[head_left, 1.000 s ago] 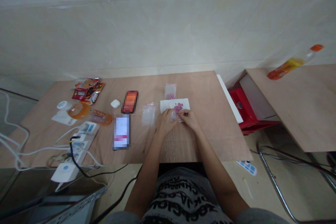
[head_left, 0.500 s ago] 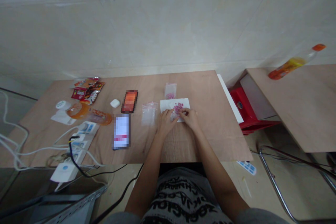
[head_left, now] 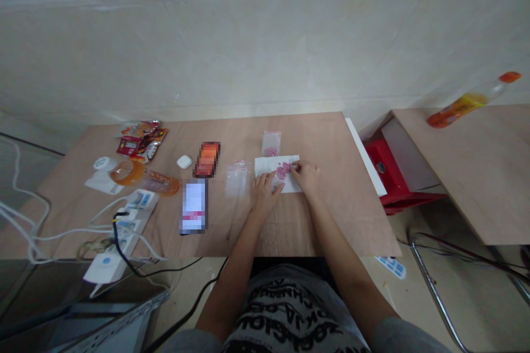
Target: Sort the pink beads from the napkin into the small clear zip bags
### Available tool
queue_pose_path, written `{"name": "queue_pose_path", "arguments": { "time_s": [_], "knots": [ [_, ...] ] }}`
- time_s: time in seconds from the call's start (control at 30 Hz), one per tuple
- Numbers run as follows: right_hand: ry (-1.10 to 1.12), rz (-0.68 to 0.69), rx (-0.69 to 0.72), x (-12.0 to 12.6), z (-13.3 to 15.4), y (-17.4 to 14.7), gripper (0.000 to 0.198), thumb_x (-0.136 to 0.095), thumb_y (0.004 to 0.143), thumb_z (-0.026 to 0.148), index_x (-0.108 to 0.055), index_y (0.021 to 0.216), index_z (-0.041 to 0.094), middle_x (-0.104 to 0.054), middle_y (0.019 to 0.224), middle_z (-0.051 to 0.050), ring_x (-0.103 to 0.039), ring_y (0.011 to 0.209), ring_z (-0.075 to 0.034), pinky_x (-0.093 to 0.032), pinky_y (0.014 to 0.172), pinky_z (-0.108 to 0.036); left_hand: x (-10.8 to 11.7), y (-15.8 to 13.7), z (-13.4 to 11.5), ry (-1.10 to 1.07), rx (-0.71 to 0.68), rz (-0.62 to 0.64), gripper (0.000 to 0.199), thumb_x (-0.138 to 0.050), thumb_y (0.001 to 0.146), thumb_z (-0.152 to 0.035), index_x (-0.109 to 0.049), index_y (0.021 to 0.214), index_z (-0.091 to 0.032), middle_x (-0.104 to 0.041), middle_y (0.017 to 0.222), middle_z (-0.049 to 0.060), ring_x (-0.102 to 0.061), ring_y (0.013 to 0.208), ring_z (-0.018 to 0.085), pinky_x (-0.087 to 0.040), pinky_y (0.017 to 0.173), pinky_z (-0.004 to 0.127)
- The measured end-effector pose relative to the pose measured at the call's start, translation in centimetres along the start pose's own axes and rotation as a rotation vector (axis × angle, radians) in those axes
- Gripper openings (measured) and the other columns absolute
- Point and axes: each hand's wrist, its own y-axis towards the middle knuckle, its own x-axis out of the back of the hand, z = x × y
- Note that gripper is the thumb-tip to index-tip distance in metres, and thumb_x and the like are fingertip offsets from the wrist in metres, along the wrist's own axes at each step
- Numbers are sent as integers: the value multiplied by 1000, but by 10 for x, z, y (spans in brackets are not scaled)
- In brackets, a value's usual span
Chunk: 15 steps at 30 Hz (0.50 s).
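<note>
Small pink beads [head_left: 283,170] lie in a loose pile on a sheet of white paper [head_left: 295,188]. My left hand [head_left: 264,192] rests on the paper's left side, fingers stretched and thumb apart, close to the near edge of the pile. At the pile's right side is my right hand [head_left: 306,175], its thumb and fingertips drawn together; anything between them is too small to see. Behind the paper lies a small clear bag [head_left: 271,139] with pink beads at its bottom. Clear zip bags [head_left: 237,181] lie flat left of my left hand.
Two phones, one red-orange [head_left: 207,159] and one with a lit screen [head_left: 193,207], lie left of the bags. Farther left are a white case [head_left: 184,161], an orange bottle [head_left: 149,177], snack packets [head_left: 143,140] and a power strip [head_left: 124,237] with cables. A red stool [head_left: 389,171] stands between the tables.
My right hand has shifted right and slightly away from me, from the pile's near side to its right side. My left hand stays on the paper. The view has shifted slightly.
</note>
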Motion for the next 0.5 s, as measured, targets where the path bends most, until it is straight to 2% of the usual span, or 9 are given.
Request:
{"name": "queue_pose_path", "arguments": {
  "time_s": [0.3,0.5],
  "knots": [
    [-1,-2,23,-1,1,0,33,-49,91,45,-74,93,22,-71,88,-9,-59,89,-22,-32,81,-35,-4,0,3,-21,-8,-25,46,-61,87,-44,-55,126,-20,-62,113,10,-54,104,25,-43,92,39],
    [68,-29,10,3,3,-7,35,-49,91,49,-73,92,23,-70,83,-6,-60,88,-21,-34,81,-34,-3,0,2,-44,5,-28,45,-61,86,-44,-56,125,-22,-62,114,9,-54,104,26,-42,93,40]
  ]
}}
